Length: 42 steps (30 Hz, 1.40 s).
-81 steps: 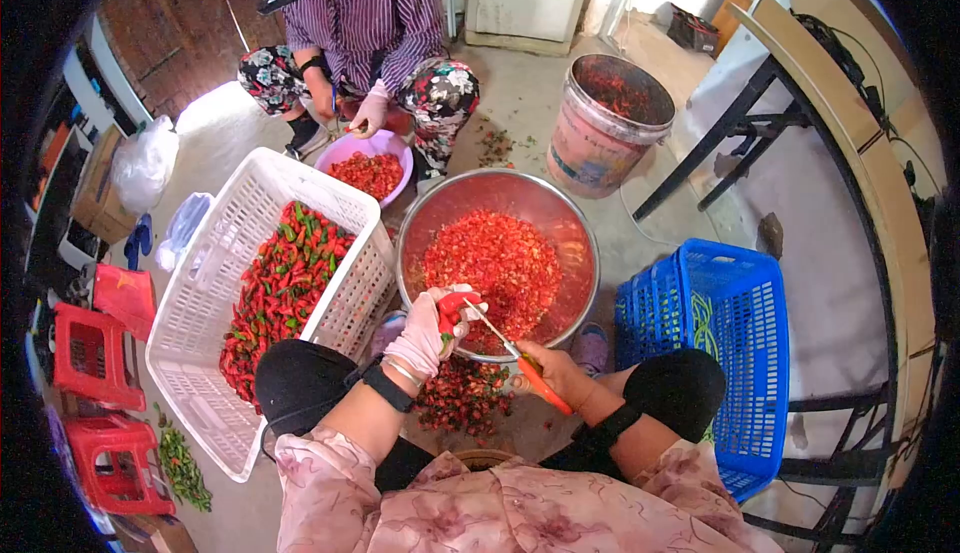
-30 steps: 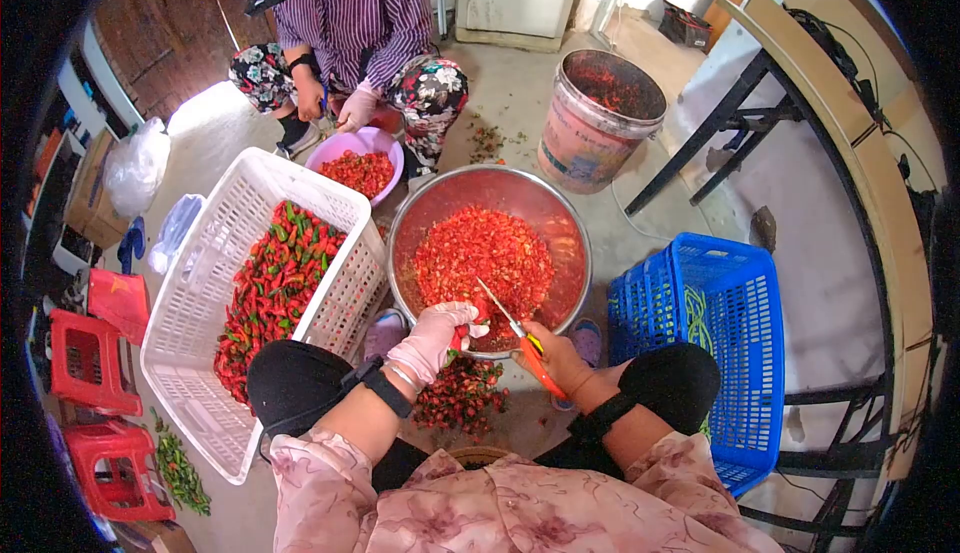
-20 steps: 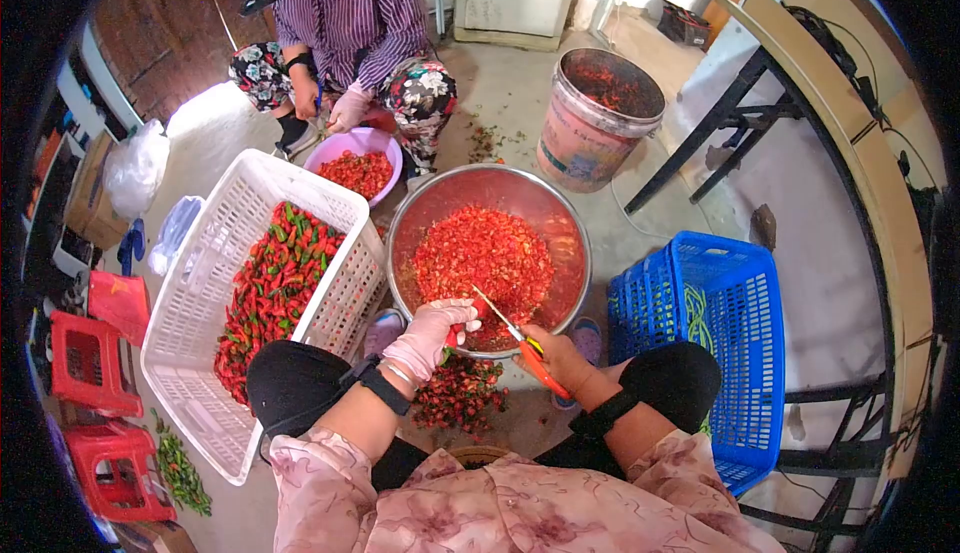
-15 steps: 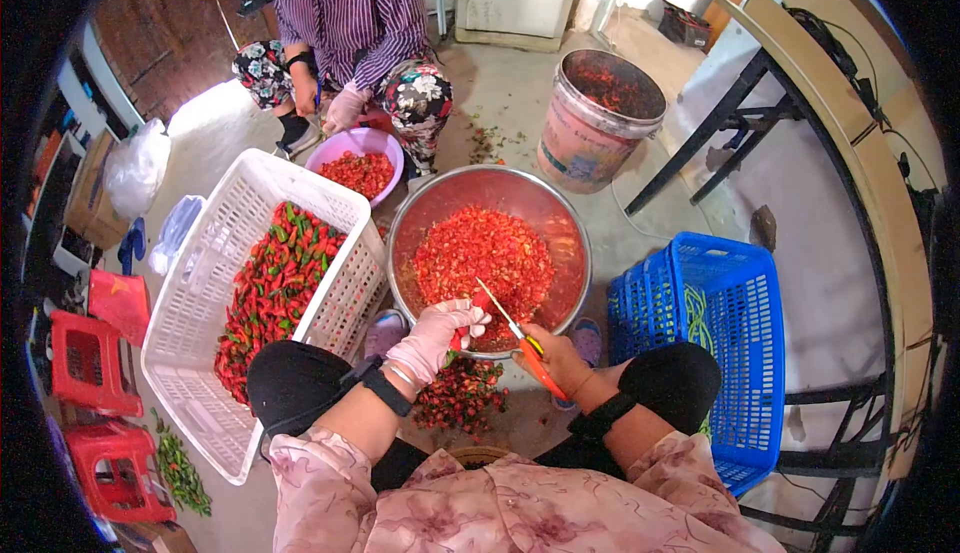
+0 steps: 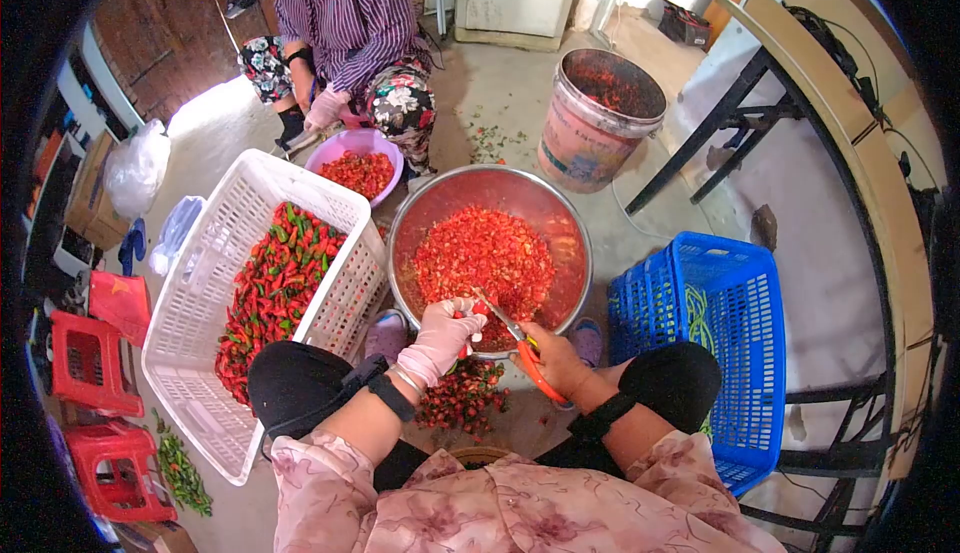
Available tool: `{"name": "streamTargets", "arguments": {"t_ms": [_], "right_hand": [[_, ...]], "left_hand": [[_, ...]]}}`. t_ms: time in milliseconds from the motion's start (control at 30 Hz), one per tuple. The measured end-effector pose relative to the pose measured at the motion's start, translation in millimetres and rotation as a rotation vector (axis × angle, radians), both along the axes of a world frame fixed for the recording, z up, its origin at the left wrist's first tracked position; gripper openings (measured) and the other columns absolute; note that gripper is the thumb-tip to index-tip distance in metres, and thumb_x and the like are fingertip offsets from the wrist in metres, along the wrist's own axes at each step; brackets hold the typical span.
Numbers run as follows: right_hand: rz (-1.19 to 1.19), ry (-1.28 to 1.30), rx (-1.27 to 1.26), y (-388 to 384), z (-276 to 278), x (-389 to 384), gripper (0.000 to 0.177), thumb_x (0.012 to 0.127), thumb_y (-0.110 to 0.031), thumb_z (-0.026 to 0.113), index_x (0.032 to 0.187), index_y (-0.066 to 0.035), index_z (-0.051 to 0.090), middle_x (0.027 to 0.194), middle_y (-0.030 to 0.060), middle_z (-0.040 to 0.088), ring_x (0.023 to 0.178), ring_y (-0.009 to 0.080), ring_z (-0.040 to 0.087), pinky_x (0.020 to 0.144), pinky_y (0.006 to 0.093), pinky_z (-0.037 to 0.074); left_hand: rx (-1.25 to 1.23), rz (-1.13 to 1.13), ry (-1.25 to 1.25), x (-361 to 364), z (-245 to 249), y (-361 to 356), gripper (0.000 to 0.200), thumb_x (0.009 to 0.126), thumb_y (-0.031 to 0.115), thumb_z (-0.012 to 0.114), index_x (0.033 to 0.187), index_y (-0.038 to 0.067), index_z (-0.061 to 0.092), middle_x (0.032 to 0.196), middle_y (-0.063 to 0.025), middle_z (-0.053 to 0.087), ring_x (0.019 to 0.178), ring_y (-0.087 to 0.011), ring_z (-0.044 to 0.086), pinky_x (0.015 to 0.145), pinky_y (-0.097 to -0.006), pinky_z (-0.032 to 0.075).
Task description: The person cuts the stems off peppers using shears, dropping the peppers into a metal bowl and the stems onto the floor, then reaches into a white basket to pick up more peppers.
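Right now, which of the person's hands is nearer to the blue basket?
Right. The right hand, holding orange-handled scissors, is at the steel bowl rim, on the side of the blue basket; the gloved left hand, pinching a red chilli, is farther off, toward the white crate.

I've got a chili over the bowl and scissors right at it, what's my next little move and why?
Likely squeeze the scissors to snip the chili: the left hand holds it over the near edge of the bowl, and the right hand has the blades at it, so the piece should drop onto the chopped chili inside.
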State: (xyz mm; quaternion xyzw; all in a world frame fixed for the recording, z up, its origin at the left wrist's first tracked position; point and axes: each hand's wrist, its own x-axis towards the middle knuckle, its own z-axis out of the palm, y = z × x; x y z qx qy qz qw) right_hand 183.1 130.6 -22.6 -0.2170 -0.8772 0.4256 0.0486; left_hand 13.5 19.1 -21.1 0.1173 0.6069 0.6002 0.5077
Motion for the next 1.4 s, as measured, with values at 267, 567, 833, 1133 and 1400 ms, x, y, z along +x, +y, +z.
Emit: {"name": "streamTargets", "arguments": {"t_ms": [267, 567, 833, 1133, 1400], "right_hand": [[-0.065, 0.028, -0.068, 1, -6, 3, 0.048, 0.075, -0.026, 0.064, 0.112, -0.002, 0.046, 0.087, 0.0191, 0.059, 0.080, 0.0351, 0.058, 0.068, 0.0394, 0.046], [0.008, -0.029, -0.014, 0, -3, 5, 0.052, 0.074, -0.027, 0.065, 0.114, -0.002, 0.045, 0.089, 0.0208, 0.058, 0.082, 0.0352, 0.058, 0.069, 0.0382, 0.046], [-0.049, 0.007, -0.024, -1, -8, 5, 0.049, 0.075, -0.027, 0.064, 0.113, -0.004, 0.045, 0.085, 0.0195, 0.059, 0.080, 0.0355, 0.059, 0.067, 0.0384, 0.046], [-0.023, 0.037, 0.004, -7, -2, 1, 0.045, 0.076, -0.024, 0.062, 0.113, -0.003, 0.046, 0.089, 0.0207, 0.058, 0.081, 0.0360, 0.058, 0.067, 0.0404, 0.046], [-0.044, 0.057, 0.264, -9, 0, -1, 0.040, 0.075, -0.018, 0.059, 0.109, -0.001, 0.047, 0.081, 0.0215, 0.056, 0.075, 0.0373, 0.055, 0.065, 0.0421, 0.044]], "left_hand": [[0.031, 0.091, -0.173, -8, -11, 2, 0.011, 0.077, 0.002, 0.059, 0.087, 0.002, 0.056, 0.074, -0.0083, 0.062, 0.050, -0.0098, 0.052, 0.038, -0.0217, 0.040], [0.066, 0.064, -0.073, -3, 1, 0, 0.004, 0.079, 0.003, 0.058, 0.083, 0.003, 0.058, 0.070, -0.0052, 0.060, 0.050, -0.0083, 0.051, 0.039, -0.0206, 0.039], [0.084, -0.019, -0.129, -1, 3, -2, 0.011, 0.085, 0.016, 0.055, 0.085, 0.005, 0.056, 0.071, -0.0063, 0.061, 0.046, -0.0062, 0.046, 0.038, -0.0197, 0.036], [0.146, 0.043, -0.226, -1, 0, 1, 0.011, 0.088, 0.016, 0.050, 0.088, 0.006, 0.056, 0.078, -0.0060, 0.062, 0.048, -0.0061, 0.046, 0.039, -0.0196, 0.037], [0.147, 0.049, -0.303, -4, 3, -1, 0.011, 0.088, 0.014, 0.048, 0.090, 0.006, 0.055, 0.078, -0.0067, 0.063, 0.048, -0.0071, 0.047, 0.040, -0.0197, 0.038]]}}
